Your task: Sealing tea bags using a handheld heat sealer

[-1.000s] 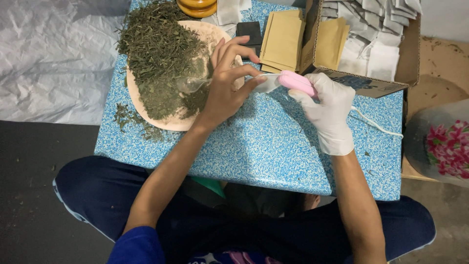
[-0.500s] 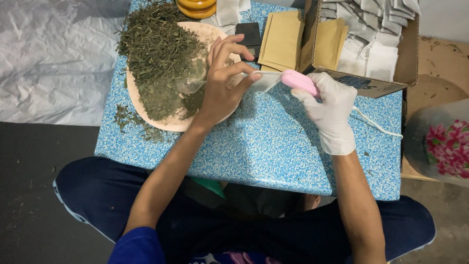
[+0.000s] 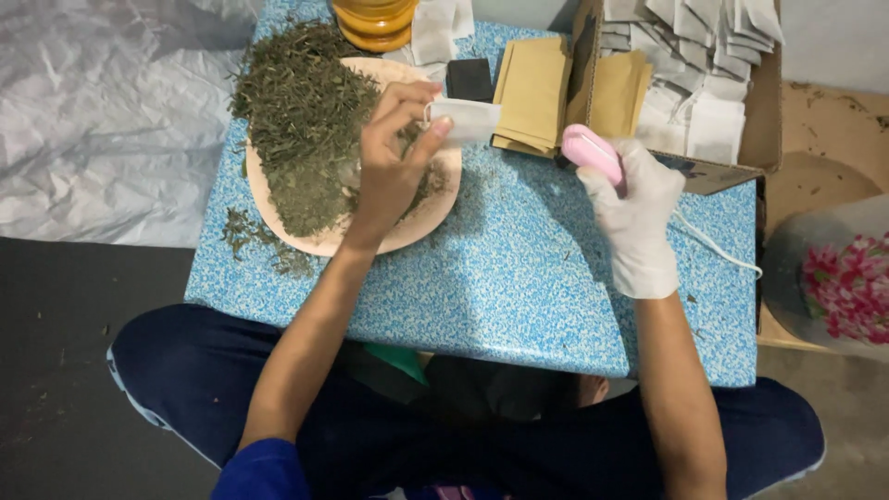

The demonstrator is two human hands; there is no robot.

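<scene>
A blue speckled surface (image 3: pixel 519 287) carries a round tan plate (image 3: pixel 421 218) heaped with dried green leaves (image 3: pixel 301 120), some of which lie scattered off its lower left edge. Behind the plate stand an amber jar (image 3: pixel 375 20) and a small black block (image 3: pixel 469 80), and just beside the block lies a stack of brown paper envelopes (image 3: pixel 535 93). An open cardboard box (image 3: pixel 741 153) at the far right corner is full of white sachets (image 3: pixel 704 65), a crumpled grey sheet (image 3: pixel 102 111) covers the floor to the left, and a floral cushion (image 3: pixel 847 287) shows at the right edge.
</scene>
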